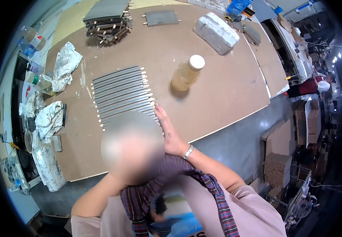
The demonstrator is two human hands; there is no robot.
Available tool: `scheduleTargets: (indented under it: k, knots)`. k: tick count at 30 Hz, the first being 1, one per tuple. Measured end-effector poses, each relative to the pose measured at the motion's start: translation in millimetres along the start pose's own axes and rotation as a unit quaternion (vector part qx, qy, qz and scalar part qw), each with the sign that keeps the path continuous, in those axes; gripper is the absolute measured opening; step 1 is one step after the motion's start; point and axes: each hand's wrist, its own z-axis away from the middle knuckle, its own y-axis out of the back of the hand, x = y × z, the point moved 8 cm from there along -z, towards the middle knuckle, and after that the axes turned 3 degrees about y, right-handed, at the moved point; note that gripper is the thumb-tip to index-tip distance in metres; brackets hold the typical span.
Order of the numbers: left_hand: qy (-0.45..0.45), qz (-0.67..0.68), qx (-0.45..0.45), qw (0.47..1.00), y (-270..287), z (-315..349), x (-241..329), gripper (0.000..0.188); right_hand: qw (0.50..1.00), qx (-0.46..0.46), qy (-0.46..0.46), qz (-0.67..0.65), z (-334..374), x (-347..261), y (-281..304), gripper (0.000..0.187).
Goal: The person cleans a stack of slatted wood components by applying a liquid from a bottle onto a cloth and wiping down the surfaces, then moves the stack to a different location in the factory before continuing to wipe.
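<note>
A row of narrow grey slats [119,93] lies side by side on the brown table, with pale pegs sticking out at both ends. My right hand [170,132] rests along the right-hand ends of the nearer slats, fingers stretched out and apparently touching the pegs. A metal bracelet [188,151] is on that wrist. My left forearm [94,195] reaches up toward the near slats, but a blurred patch hides the left hand and whatever it touches. To the right of the slats stands a clear bottle [183,79] of yellowish liquid with a white lid.
On the brown table [226,94], a stack of grey panels [106,19] and a single panel [161,18] lie at the back. A white wrapped block [217,32] sits back right. Stained cloths [66,65] and plastic bottles [35,37] line the left side. Another person [311,87] is far right.
</note>
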Motion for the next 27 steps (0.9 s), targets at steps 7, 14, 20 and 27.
scheduleTargets:
  k: [7, 14, 20, 27]
  knots:
    - [0.016, -0.038, 0.073, 0.996, 18, -26, 9, 0.038, 1.000, -0.003, -0.005, -0.011, 1, 0, -4, 0.102]
    - [0.005, -0.027, 0.049, 0.998, 18, -40, 11, 0.040, 0.997, -0.022, -0.025, -0.066, -3, 1, -2, 0.105]
    - [0.044, 0.005, 0.007, 0.999, 26, -39, 0, 0.040, 1.000, 0.022, 0.000, 0.006, 3, 1, 3, 0.095]
    - [0.029, -0.106, 0.097, 0.989, -4, -13, -19, 0.037, 0.999, -0.034, 0.019, 0.028, 0, 2, -8, 0.103]
